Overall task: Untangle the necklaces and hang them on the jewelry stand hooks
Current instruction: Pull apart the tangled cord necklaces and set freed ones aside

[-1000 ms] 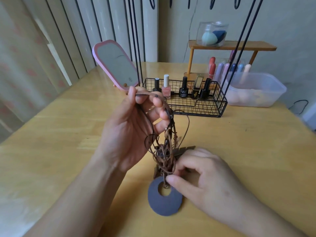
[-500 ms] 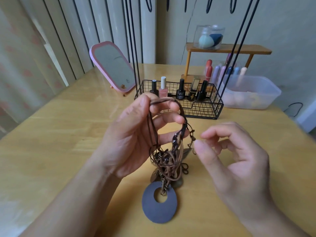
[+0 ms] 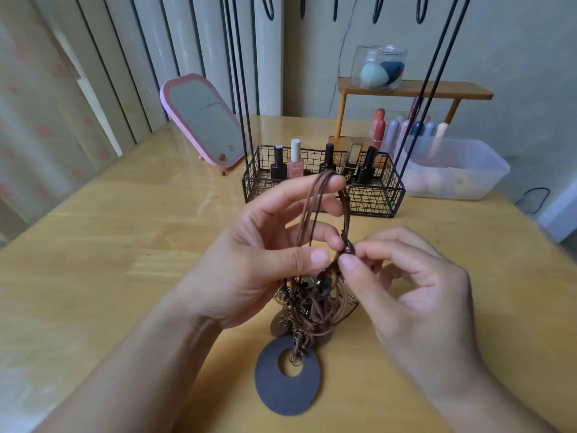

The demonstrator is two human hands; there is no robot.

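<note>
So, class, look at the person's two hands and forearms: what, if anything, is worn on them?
Nothing that shows. The left hand and right hand are bare, with no rings, gloves or watch in view. Both forearms are bare as far as the picture's lower edge, with no sleeves, bracelets or markings visible. The fingernails are short and unpainted.

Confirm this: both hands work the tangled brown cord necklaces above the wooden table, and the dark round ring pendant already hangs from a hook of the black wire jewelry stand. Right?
Not quite. The dark round ring pendant hangs on no hook; it lies on the wooden table under the tangled brown cord necklaces, as the head view shows. The left hand and right hand do work the cords.
</note>
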